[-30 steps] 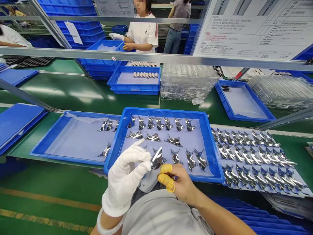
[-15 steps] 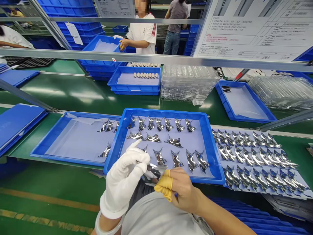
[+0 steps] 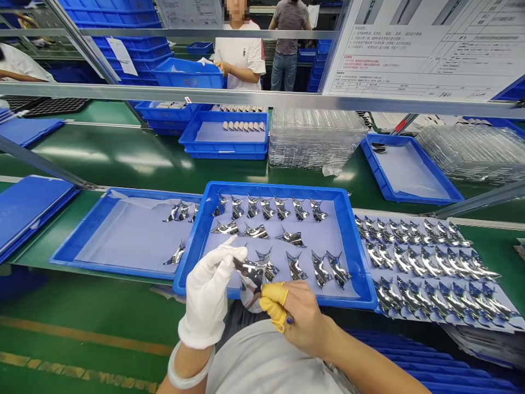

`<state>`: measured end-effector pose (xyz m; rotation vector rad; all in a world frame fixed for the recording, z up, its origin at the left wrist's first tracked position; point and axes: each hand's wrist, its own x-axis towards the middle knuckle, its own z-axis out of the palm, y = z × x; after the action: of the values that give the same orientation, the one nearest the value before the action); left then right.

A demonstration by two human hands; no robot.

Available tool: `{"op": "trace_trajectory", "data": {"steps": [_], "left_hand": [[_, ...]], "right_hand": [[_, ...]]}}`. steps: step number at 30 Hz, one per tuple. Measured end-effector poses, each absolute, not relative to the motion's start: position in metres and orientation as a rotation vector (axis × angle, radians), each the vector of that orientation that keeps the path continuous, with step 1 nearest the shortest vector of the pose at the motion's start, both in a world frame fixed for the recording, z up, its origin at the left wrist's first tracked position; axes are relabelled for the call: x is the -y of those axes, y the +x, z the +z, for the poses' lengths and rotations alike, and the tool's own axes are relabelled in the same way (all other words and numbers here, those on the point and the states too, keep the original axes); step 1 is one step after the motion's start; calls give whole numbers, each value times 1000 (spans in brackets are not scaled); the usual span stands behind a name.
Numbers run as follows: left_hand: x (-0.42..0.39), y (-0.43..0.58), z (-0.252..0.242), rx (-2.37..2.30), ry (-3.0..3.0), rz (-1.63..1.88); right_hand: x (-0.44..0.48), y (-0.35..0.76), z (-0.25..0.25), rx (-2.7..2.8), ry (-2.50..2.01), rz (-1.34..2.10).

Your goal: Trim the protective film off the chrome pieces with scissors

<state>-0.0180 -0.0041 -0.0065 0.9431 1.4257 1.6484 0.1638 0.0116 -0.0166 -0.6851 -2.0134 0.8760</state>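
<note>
My left hand (image 3: 210, 287), in a white glove, pinches the upper left corner of a curved, mirror-like chrome part (image 3: 251, 279). My right hand (image 3: 293, 309) has yellow finger covers and closes on the part's right edge. A small blue tip (image 3: 289, 319) pokes out beneath those fingers; the rest of it is hidden in the hand. The part is held over the near edge of a blue tray (image 3: 287, 189). In that tray, rows of similar chrome parts (image 3: 291, 236) lie on white paper.
A second blue tray (image 3: 123, 235) with a few parts sits at left. Rows of chrome parts (image 3: 435, 262) fill a white sheet at right. Beyond are stacked clear plastic trays (image 3: 315, 139), a metal rail (image 3: 254, 98) and a co-worker (image 3: 240, 52) with a blue bin (image 3: 191, 74).
The chrome part has turned so its broad shiny face shows. My left hand has shifted and turned at the wrist. The co-worker's bin has been lifted and tilted.
</note>
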Motion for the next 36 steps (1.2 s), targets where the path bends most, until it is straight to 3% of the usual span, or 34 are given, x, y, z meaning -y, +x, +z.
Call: {"op": "trace_trajectory", "data": {"steps": [5, 9, 13, 18, 20, 27, 36], "left_hand": [[3, -16, -7, -1475, 861, 1601], [5, -16, -8, -1486, 786, 1566], [5, -19, -9, -1482, 883, 1521], [4, -18, -13, -1549, 1157, 1442], [4, -17, -15, -1549, 1176, 1477], [3, -24, -20, -1732, 1276, 1321], [-1, -57, -52, -1929, 1302, 860]], "right_hand": [[-16, 155, -1, 1684, -758, 1493], [-19, 152, 1, 1545, -787, 1635], [-18, 154, -6, 1691, -852, 1426], [-15, 163, -30, 2054, -701, 618], [-14, 167, -39, 2122, -678, 454], [-16, 175, -64, 2325, -762, 503], [-105, 258, -108, 2511, -1770, 360]]}}
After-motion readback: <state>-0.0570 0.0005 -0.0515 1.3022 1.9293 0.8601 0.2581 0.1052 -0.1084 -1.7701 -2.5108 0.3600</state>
